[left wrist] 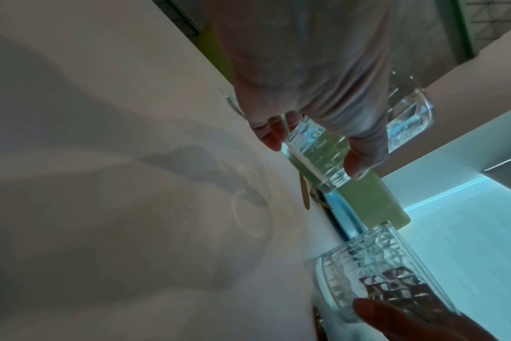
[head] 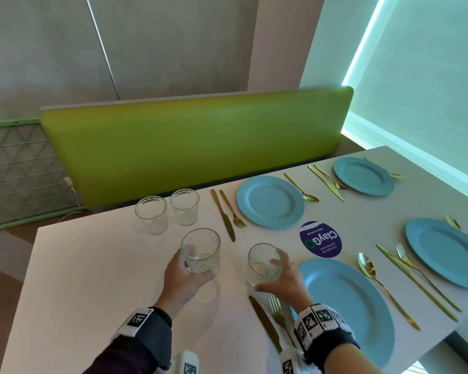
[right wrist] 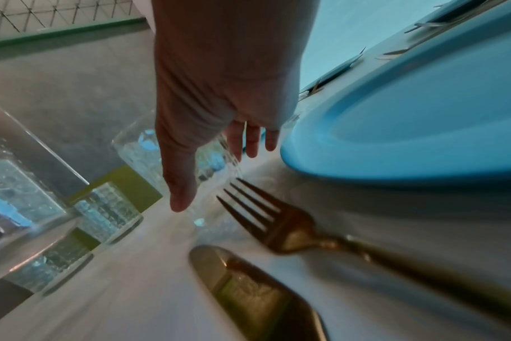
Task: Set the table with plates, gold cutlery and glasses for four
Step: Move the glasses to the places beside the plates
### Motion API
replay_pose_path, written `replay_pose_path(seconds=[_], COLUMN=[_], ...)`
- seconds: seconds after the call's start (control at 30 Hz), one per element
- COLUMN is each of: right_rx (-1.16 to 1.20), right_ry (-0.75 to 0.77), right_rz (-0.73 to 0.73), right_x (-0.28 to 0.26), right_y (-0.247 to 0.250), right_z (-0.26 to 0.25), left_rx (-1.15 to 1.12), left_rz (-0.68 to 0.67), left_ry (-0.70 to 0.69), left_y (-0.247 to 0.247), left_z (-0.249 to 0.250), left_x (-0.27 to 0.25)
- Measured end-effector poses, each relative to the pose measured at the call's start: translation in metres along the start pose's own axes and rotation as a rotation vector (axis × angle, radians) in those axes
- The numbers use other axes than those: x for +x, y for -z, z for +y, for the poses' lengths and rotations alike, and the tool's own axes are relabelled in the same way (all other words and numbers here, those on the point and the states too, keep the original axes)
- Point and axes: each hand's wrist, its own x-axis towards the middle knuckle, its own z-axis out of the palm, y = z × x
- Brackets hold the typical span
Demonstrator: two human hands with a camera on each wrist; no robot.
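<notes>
My left hand (head: 185, 268) grips a clear patterned glass (head: 200, 251) lifted a little above the white table (head: 92, 279); its shadow lies below. In the left wrist view my fingers (left wrist: 362, 163) wrap that glass (left wrist: 315, 147). My right hand (head: 278, 276) holds a second glass (head: 264, 264) low at the upper left of the near blue plate (head: 362, 306), just beyond the gold knife (head: 265, 322) and fork (head: 277, 314). In the right wrist view my thumb (right wrist: 179, 189) lies along this glass (right wrist: 143, 157). Whether it touches the table I cannot tell.
Two more glasses (head: 151, 214) (head: 184, 207) stand at the far left by the green bench back (head: 195, 147). Three other blue plates (head: 270, 202) (head: 364, 176) (head: 446, 251) have gold cutlery beside them. A round purple sticker (head: 320, 240) sits mid-table.
</notes>
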Motion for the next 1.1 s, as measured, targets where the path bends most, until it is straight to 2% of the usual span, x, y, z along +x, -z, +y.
replay_pose_path(seconds=[0.13, 0.37, 0.6, 0.73, 0.9, 1.0, 1.1], right_rx=[0.011, 0.200, 0.418, 0.422, 0.400, 0.347, 0.312], right_ry=[0.032, 0.241, 0.362, 0.351, 0.320, 0.242, 0.090], right_rz=[-0.046, 0.103, 0.000, -0.011, 0.024, 0.133, 0.264], right_x=[-0.010, -0.037, -0.025, -0.006, 0.029, 0.059, 0.087], right_y=[0.028, 0.098, 0.145, 0.177, 0.216, 0.234, 0.248], right_z=[-0.009, -0.051, -0.077, -0.062, -0.027, 0.010, 0.058], left_rx=[-0.016, -0.153, -0.060, 0.041, 0.169, 0.237, 0.308], left_rz=[0.001, -0.056, -0.165, -0.197, -0.290, -0.341, -0.287], left_ry=[-0.063, -0.237, -0.404, -0.433, -0.391, -0.343, -0.316], left_y=[-0.004, -0.027, -0.086, -0.125, -0.178, -0.207, -0.229], left_z=[0.025, 0.094, 0.150, 0.168, 0.187, 0.194, 0.200], left_x=[0.002, -0.003, -0.011, -0.004, 0.011, 0.023, 0.033])
